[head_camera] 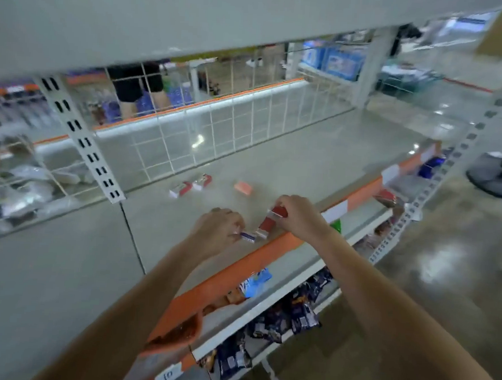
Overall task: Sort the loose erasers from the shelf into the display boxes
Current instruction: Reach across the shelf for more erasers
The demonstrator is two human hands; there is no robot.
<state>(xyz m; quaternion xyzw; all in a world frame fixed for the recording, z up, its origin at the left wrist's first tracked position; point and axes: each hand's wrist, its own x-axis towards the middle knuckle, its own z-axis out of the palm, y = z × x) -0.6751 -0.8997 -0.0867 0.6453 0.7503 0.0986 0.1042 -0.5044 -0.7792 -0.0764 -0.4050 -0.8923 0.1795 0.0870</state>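
There is only one view, from a wide-angle camera on the person's head. It looks forward and down, tilted, onto the grey metal shelf board (289, 162) with an orange front strip. Both bare forearms enter from the bottom edge, so the camera is close, at arm's reach. The white wire grid back panel (218, 129) is farther, and the image is blurred at the edges.

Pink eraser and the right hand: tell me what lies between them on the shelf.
Nothing. In the head view, only bare grey shelf separates the pink eraser from the right hand, which grips a red eraser.
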